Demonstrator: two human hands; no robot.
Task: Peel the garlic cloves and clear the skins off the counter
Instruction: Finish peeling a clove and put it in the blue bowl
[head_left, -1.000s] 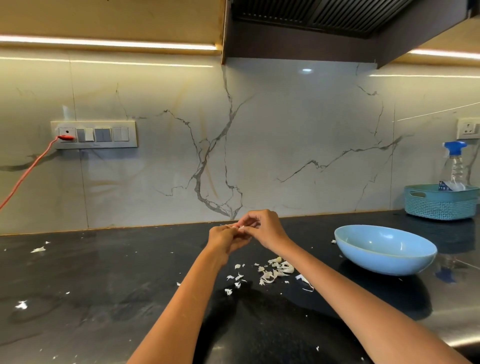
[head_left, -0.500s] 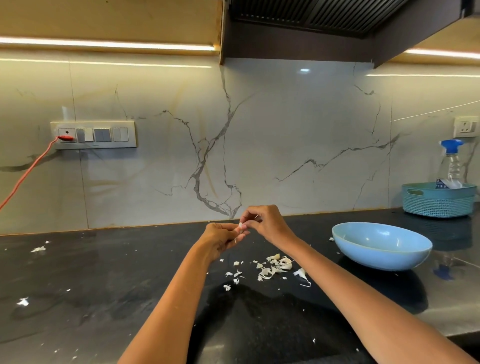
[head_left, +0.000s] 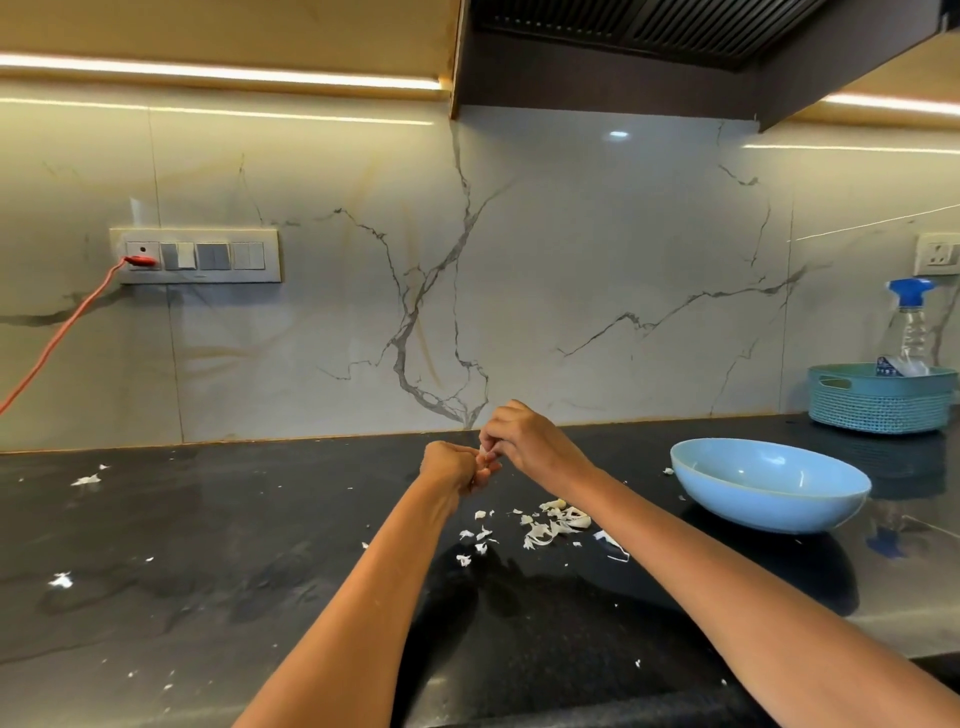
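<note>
Both hands meet above the black counter (head_left: 218, 561), in front of the marble backsplash. My left hand (head_left: 451, 465) is curled round a small white garlic clove (head_left: 487, 455), of which only a sliver shows. My right hand (head_left: 524, 439) pinches the clove's top with its fingertips. Under the hands lies a loose heap of white garlic skins (head_left: 550, 525). Smaller flakes of skin (head_left: 85, 479) lie far to the left, and more skin flakes (head_left: 61, 580) sit nearer the front. A light blue bowl (head_left: 769, 486) stands to the right of the hands.
A teal woven basket (head_left: 878, 397) with a spray bottle (head_left: 911, 325) stands at the back right corner. A red cord (head_left: 52, 343) hangs from the wall socket panel (head_left: 197, 255) on the left. The counter's front edge runs along the bottom right.
Both hands stayed together on the clove, with the right fingers shifting slightly at its top. The view moved a little; the skins on the counter lie as before.
</note>
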